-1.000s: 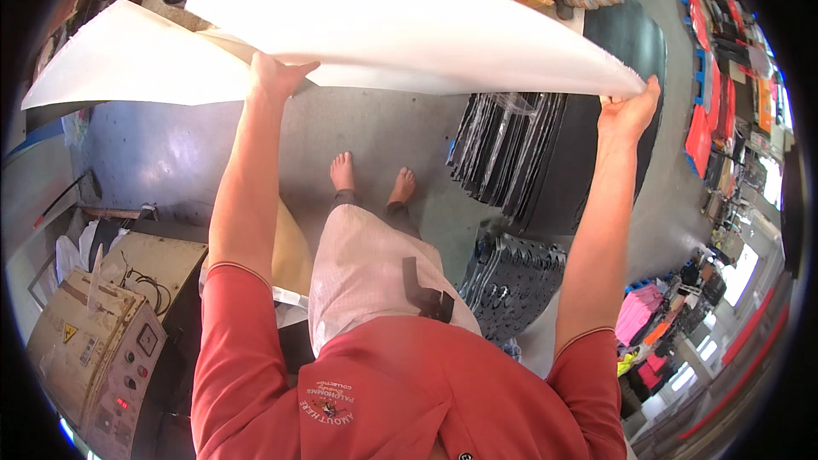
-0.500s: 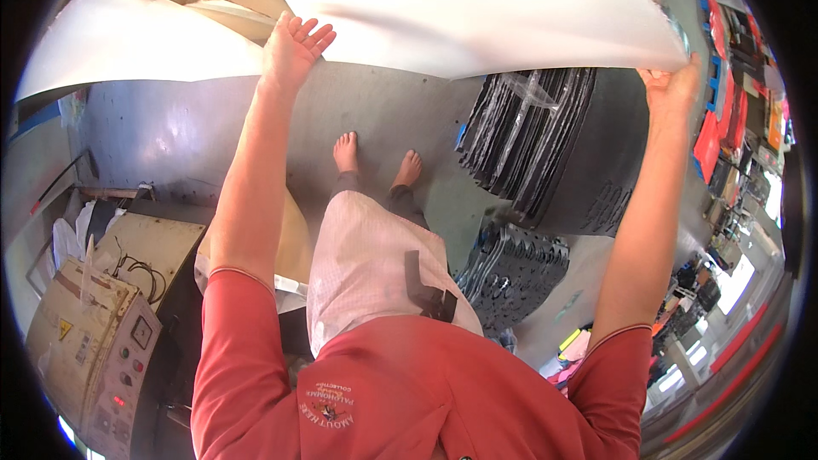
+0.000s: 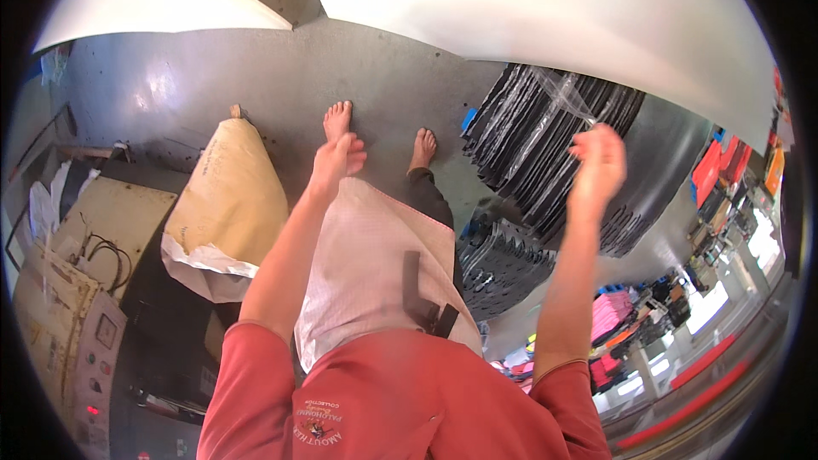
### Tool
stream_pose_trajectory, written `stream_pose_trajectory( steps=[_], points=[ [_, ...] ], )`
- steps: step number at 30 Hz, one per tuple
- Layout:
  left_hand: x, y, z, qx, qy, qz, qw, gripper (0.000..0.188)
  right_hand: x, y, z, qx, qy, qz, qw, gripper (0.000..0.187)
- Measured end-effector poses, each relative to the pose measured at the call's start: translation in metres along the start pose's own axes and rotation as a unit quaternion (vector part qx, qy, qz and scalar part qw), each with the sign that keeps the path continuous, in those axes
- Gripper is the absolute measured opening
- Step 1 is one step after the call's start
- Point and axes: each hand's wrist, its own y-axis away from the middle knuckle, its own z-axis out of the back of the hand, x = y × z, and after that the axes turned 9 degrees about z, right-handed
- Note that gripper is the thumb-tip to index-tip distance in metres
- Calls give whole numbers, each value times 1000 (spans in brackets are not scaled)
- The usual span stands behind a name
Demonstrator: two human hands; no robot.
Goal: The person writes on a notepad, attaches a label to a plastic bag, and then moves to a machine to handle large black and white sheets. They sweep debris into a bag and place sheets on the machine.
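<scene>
Large white sheets [image 3: 545,8] lie across the top of the view, their lower edge hanging in front of me. A second white sheet [image 3: 162,4] is at the upper left. My left hand [image 3: 338,160] is off the sheets, in the air above my apron [image 3: 375,264], fingers loosely bent and apart with nothing in them. Below the sheet's right part, my right hand [image 3: 599,166] is somewhat blurred, its fingers loosely bent and seemingly empty. It overlaps a stack of black sheets [image 3: 545,136], close to a clear plastic strip [image 3: 567,95] on that stack.
A brown paper sack [image 3: 230,196] stands at the left, beside a worn control box [image 3: 64,315] with buttons and a cable. Dark cut-out pieces [image 3: 503,264] are piled below the black stack. Pink stacks [image 3: 609,315] and red items [image 3: 711,170] lie farther right.
Both hands have come away from the white sheets and moved down toward me. The right hand has let go of the sheet's edge. More of the sack and the black stack shows.
</scene>
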Motion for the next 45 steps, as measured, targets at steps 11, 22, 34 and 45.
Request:
stream_pose_trajectory(
  steps=[11, 22, 34, 45],
  points=[
    [287, 120, 47, -308, 126, 58, 941, 35, -91, 84, 45, 408, 253, 125, 868, 13],
    [461, 246, -31, -360, -38, 98, 927, 41, -151, 43, 116, 491, 270, 231, 795, 13],
    [559, 317, 69, -392, 353, -70, 846, 40, -93, 177, 76, 510, 154, -51, 845, 14],
    [641, 478, 206, -475, 519, -291, 649, 34, 125, 512, 24, 732, 61, 178, 655, 22]
  ],
)
